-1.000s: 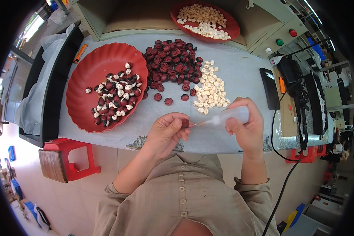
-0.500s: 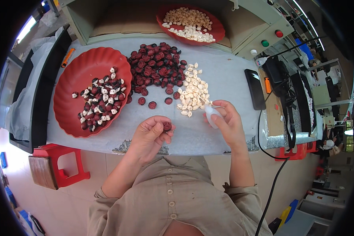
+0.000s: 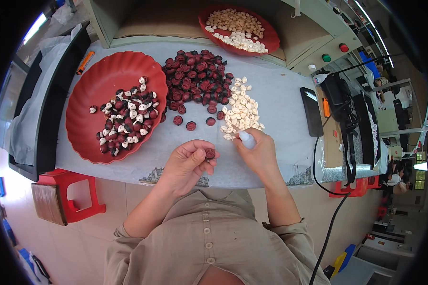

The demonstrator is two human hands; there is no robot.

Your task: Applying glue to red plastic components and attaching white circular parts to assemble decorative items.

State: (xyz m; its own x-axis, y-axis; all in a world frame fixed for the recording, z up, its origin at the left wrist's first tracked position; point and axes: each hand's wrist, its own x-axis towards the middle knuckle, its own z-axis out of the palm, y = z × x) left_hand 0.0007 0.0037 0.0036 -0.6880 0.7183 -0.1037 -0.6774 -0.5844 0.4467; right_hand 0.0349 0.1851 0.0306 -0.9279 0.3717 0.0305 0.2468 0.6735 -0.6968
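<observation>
Between the thumb and fingers of my left hand point(image 3: 186, 164) is a small dark red rose-shaped piece point(image 3: 209, 153), held above the table's front part. My right hand point(image 3: 261, 156) is closed around a translucent white squeeze bottle point(image 3: 247, 139); its fingertips are at the lower edge of a pile of small cream-coloured pieces point(image 3: 242, 108). Whether the fingers also pinch a cream piece is hidden. Beyond my hands lies a heap of dark red roses point(image 3: 195, 78), with several loose ones nearer me. On the left, a red scalloped plate point(image 3: 88, 90) holds roses with white pieces attached.
A pale green cabinet point(image 3: 297, 59) at the back contains another red plate point(image 3: 274, 45) of cream and white pieces. A phone point(image 3: 311, 111) and a black cable point(image 3: 314, 161) lie right. A black tray point(image 3: 47, 123) and an orange marker-like tool point(image 3: 85, 62) are left.
My right hand has moved left with the squeeze bottle, closer to my left hand and the cream pile's lower edge. My left hand still holds the rose. The whole view has shifted slightly.
</observation>
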